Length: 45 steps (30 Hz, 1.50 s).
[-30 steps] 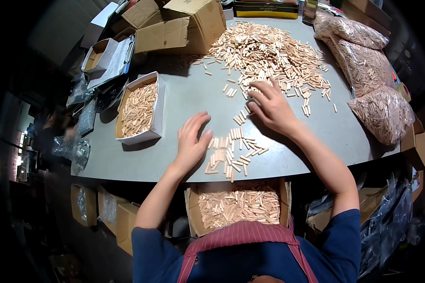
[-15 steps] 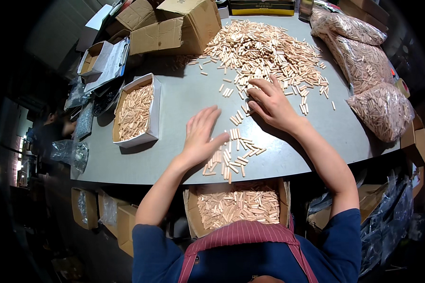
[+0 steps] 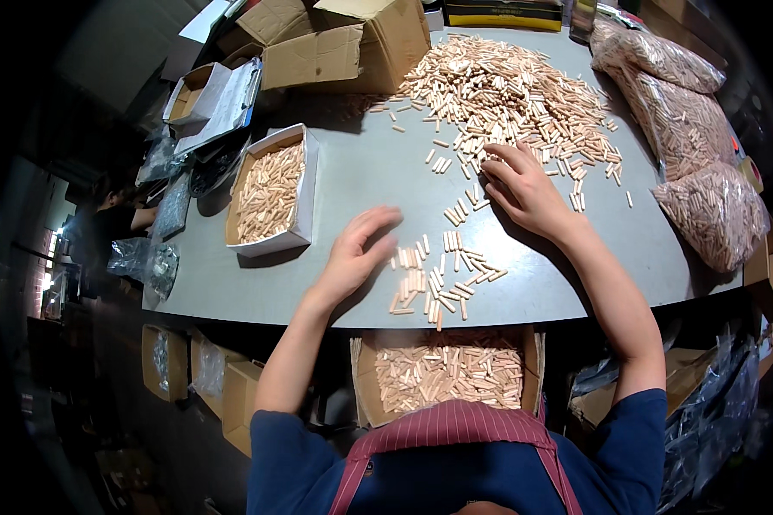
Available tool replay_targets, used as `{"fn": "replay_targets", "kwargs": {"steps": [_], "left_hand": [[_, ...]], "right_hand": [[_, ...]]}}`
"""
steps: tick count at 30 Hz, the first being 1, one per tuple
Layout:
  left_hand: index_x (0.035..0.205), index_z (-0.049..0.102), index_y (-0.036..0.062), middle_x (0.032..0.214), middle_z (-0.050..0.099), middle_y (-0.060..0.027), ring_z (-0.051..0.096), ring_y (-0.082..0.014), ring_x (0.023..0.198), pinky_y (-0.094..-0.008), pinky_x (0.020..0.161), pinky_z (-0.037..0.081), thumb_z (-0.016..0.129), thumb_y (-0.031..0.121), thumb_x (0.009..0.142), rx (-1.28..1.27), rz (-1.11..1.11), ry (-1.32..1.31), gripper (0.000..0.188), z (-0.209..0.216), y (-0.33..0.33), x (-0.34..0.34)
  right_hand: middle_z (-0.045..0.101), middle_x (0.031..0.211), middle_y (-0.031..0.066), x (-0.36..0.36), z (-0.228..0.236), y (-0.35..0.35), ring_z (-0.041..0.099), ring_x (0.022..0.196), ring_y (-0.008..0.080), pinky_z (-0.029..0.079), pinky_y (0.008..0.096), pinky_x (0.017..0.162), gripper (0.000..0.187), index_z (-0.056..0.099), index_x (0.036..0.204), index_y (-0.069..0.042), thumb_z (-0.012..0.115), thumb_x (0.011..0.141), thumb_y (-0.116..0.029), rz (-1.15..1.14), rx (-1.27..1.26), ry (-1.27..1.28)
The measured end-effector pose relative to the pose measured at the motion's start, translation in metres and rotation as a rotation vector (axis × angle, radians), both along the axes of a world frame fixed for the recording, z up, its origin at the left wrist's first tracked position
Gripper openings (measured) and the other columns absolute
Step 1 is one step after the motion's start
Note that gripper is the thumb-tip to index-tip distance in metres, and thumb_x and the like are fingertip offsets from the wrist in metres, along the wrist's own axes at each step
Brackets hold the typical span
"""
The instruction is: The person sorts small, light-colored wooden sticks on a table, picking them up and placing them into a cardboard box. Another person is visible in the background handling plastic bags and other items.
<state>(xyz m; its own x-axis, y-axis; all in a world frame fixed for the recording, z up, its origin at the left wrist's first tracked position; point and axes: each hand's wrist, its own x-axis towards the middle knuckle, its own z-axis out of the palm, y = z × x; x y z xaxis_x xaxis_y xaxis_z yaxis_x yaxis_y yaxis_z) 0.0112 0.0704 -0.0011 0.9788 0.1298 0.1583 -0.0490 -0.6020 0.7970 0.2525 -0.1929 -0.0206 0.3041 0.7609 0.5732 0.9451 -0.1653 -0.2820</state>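
Note:
Small wooden dowels lie in a big pile (image 3: 515, 94) at the far middle of the grey table (image 3: 352, 172). My right hand (image 3: 524, 189) rests at the pile's near edge, its fingers apart and touching or just over some dowels. Closer to me, a loose spread of dowels (image 3: 447, 275) reaches toward the table's front edge. My left hand (image 3: 358, 249) is just left of this spread, fingers stretched, a little blurred, with nothing visible in it. Below the table edge, a cardboard box (image 3: 362, 378) in front of my body holds many dowels.
A white box (image 3: 305, 184) of dowels stands at the left. Behind it are a clipboard with papers (image 3: 228, 107) and an opened carton (image 3: 386, 51). Clear bags of dowels (image 3: 713, 210) are stacked at the right. A person (image 3: 120, 219) is in the left background.
My left hand has drawn back left, off the near dowels, uncovering more of them. The right hand stays at the pile's near edge. The whole view has shifted slightly.

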Motion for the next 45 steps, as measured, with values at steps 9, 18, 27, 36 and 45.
{"fn": "replay_targets", "kwargs": {"steps": [9,18,27,36,45], "left_hand": [[0.143,0.061,0.0046,0.152,0.057,-0.0148,0.047,-0.0333,0.147,-0.0449,0.123,0.035,0.069,0.018,0.094,0.182,-0.098,-0.054,0.051,-0.004,0.006,-0.003],[0.147,0.057,0.0023,0.155,0.054,-0.0175,0.042,-0.0371,0.151,-0.0472,0.125,0.031,0.057,0.010,0.099,0.186,-0.092,-0.024,0.049,-0.001,0.007,-0.017],[0.160,0.041,0.0020,0.168,0.038,-0.0197,0.029,-0.0417,0.157,-0.0557,0.129,0.017,0.052,0.042,0.108,0.709,-0.147,0.058,0.067,0.003,-0.026,-0.043],[0.160,0.050,0.0228,0.170,0.035,-0.0160,0.026,-0.0417,0.159,-0.0612,0.129,0.013,0.057,0.063,0.099,0.749,-0.392,0.070,0.073,0.020,-0.041,-0.074],[0.159,0.045,0.0019,0.169,0.038,-0.0190,0.030,-0.0363,0.159,-0.0463,0.129,0.019,0.041,0.045,0.113,-0.018,-0.129,0.050,0.063,0.006,-0.019,-0.052]], "right_hand": [[0.057,0.145,0.0190,0.006,0.003,-0.003,0.056,0.131,0.0408,0.042,0.0521,0.115,0.030,0.064,0.125,-0.004,0.071,0.097,-0.011,0.016,0.013,0.043],[0.056,0.145,0.0208,0.005,0.004,-0.003,0.056,0.126,0.0422,0.047,0.0499,0.109,0.035,0.062,0.127,-0.003,0.072,0.095,-0.008,0.042,0.008,0.009],[0.052,0.149,0.0203,-0.001,0.006,-0.002,0.056,0.132,0.0402,0.050,0.0459,0.109,0.038,0.058,0.134,-0.001,0.069,0.100,-0.013,0.045,-0.094,-0.001],[0.057,0.139,0.0190,0.001,0.001,0.000,0.059,0.124,0.0378,0.051,0.0443,0.106,0.034,0.060,0.128,0.000,0.067,0.098,-0.013,0.072,-0.066,-0.017],[0.051,0.147,0.0226,-0.002,0.000,0.002,0.056,0.129,0.0415,0.048,0.0469,0.110,0.043,0.055,0.135,0.000,0.069,0.097,-0.014,0.050,-0.035,0.037]]}}
